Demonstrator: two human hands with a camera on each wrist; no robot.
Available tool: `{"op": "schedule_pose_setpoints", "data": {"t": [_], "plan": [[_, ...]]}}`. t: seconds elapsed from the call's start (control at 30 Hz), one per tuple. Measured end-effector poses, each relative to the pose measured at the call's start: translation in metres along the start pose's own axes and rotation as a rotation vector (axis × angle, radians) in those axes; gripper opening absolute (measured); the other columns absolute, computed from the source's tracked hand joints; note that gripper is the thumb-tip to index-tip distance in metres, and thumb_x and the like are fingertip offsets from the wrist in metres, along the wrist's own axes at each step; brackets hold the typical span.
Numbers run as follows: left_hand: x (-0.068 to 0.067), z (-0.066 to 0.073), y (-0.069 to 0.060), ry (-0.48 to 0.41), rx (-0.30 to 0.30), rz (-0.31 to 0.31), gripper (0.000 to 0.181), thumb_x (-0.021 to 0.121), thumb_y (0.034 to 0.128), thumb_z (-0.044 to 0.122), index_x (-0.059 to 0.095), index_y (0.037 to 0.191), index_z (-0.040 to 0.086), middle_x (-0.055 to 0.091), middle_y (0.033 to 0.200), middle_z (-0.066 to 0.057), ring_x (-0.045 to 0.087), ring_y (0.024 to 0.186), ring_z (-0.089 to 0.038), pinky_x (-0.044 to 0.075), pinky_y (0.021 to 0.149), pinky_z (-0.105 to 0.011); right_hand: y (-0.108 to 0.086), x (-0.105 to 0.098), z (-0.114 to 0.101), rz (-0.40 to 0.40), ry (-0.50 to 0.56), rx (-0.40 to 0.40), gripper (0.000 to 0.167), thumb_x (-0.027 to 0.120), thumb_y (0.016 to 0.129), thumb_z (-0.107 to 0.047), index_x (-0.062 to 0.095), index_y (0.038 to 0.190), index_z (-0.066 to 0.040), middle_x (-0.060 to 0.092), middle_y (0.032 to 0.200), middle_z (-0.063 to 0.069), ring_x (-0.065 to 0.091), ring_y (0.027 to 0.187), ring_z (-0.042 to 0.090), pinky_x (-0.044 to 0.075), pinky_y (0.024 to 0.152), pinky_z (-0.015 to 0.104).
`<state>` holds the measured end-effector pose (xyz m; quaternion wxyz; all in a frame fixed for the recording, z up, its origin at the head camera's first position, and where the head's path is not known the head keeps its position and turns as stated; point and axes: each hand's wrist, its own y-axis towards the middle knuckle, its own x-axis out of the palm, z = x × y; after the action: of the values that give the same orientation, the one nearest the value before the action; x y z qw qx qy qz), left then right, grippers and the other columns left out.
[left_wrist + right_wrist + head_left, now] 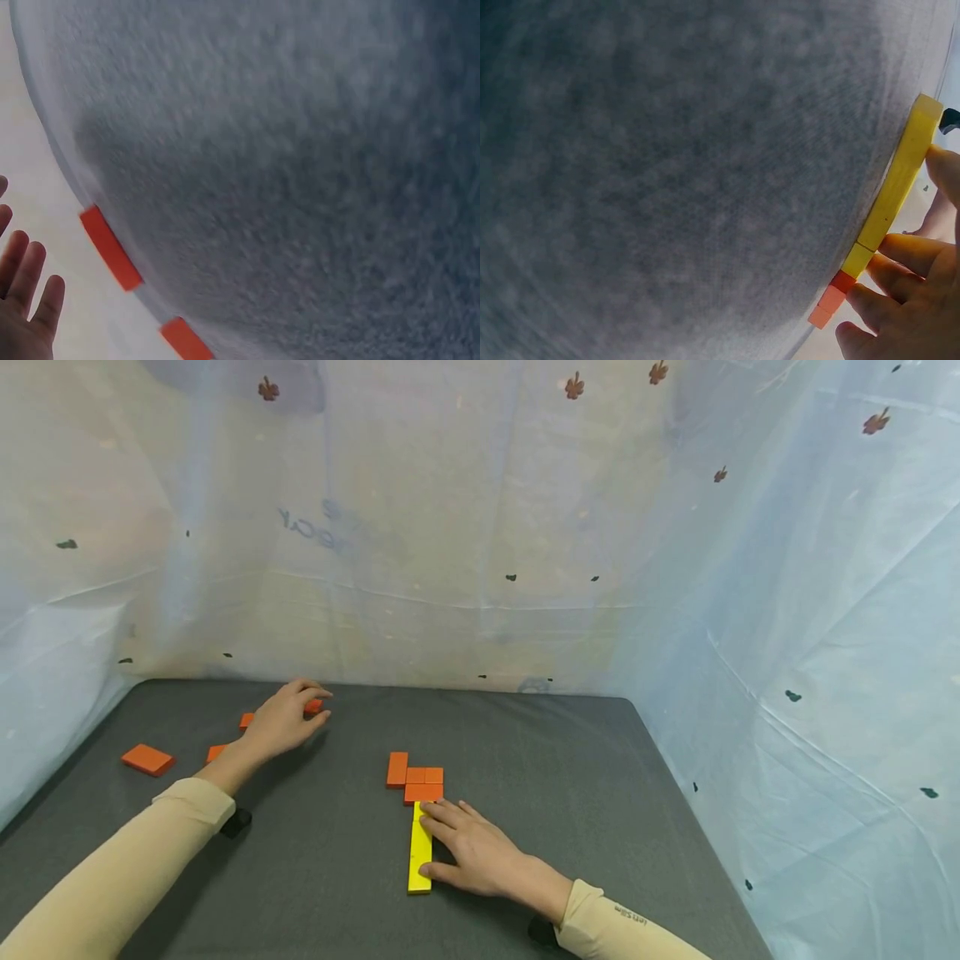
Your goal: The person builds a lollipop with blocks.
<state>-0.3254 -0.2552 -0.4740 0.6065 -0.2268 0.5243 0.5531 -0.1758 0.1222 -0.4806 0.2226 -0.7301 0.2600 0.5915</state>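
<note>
My right hand (480,852) rests with fingers spread on a yellow strip. The strip has a long yellow block (417,853) and a short yellow block (857,259) laid end to end. Against its far end lies a cluster of several orange blocks (423,792), one of them an upright-lying rectangle (397,770) at the upper left. Over the far left of the table, my left hand (283,720) hovers with loose fingers. An orange block (313,706) shows partly behind those fingers; in the left wrist view the fingers (26,274) look apart from the orange block (111,249).
More orange blocks lie at the left: a flat one (147,760) and two others (247,721) partly hidden by the left arm. Grey cloth covers the table (570,810). A pale printed plastic sheet (420,527) hangs along its back and sides.
</note>
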Motion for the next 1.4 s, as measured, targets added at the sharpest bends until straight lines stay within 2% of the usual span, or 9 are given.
{"op": "schedule_pose_setpoints", "data": {"t": [0.3, 0.43, 0.6, 0.83, 1.1, 1.4], "plan": [[0.003, -0.023, 0.007, 0.015, -0.197, -0.016, 0.045, 0.07, 0.101, 0.027, 0.063, 0.139, 0.004, 0.049, 0.14, -0.029, 0.053, 0.118, -0.051, 0.049, 0.083, -0.065, 0.0, -0.001, 0.0, 0.005, -0.005, -0.009, 0.069, 0.056, 0.105, -0.052, 0.046, 0.158, -0.009, 0.035, 0.167, 0.004, 0.035, 0.153, 0.026, 0.03, 0.123, 0.048], [0.001, -0.027, 0.008, 0.034, -0.237, -0.03, 0.046, 0.072, 0.0998, 0.028, 0.064, 0.138, 0.002, 0.047, 0.141, -0.03, 0.05, 0.121, -0.054, 0.048, 0.085, -0.066, 0.001, 0.0, 0.001, 0.003, -0.002, -0.013, 0.069, 0.057, 0.105, -0.052, 0.045, 0.158, -0.009, 0.035, 0.167, 0.005, 0.035, 0.153, 0.026, 0.03, 0.123, 0.048], [-0.001, -0.027, 0.009, 0.045, -0.269, -0.062, 0.048, 0.073, 0.0989, 0.034, 0.067, 0.135, 0.002, 0.046, 0.142, -0.032, 0.048, 0.12, -0.056, 0.045, 0.089, -0.068, 0.002, -0.002, 0.0, -0.003, 0.011, -0.005, 0.069, 0.058, 0.105, -0.052, 0.045, 0.158, -0.009, 0.034, 0.168, 0.004, 0.033, 0.154, 0.026, 0.029, 0.124, 0.048], [0.0, -0.026, 0.011, 0.049, -0.302, -0.078, 0.049, 0.072, 0.0992, 0.034, 0.067, 0.131, -0.002, 0.046, 0.139, -0.034, 0.052, 0.114, -0.056, 0.046, 0.086, -0.067, 0.002, -0.002, -0.001, 0.012, -0.002, -0.009, 0.069, 0.058, 0.105, -0.052, 0.046, 0.158, -0.008, 0.035, 0.167, 0.005, 0.034, 0.154, 0.026, 0.03, 0.124, 0.049], [0.004, -0.026, 0.013, 0.055, -0.297, -0.086, 0.046, 0.07, 0.0998, 0.031, 0.065, 0.128, -0.005, 0.048, 0.134, -0.034, 0.053, 0.11, -0.053, 0.048, 0.081, -0.063, 0.001, -0.003, -0.002, 0.003, 0.002, -0.004, 0.069, 0.059, 0.105, -0.051, 0.045, 0.158, -0.008, 0.035, 0.167, 0.005, 0.033, 0.154, 0.026, 0.029, 0.124, 0.048], [0.006, -0.032, 0.011, 0.006, -0.3, -0.138, 0.05, 0.067, 0.0999, 0.027, 0.06, 0.133, -0.009, 0.042, 0.14, -0.034, 0.057, 0.11, -0.051, 0.049, 0.085, -0.064, 0.001, -0.002, -0.001, -0.005, 0.003, -0.001, 0.07, 0.058, 0.105, -0.052, 0.045, 0.158, -0.008, 0.034, 0.167, 0.004, 0.033, 0.154, 0.026, 0.029, 0.124, 0.048]]}}
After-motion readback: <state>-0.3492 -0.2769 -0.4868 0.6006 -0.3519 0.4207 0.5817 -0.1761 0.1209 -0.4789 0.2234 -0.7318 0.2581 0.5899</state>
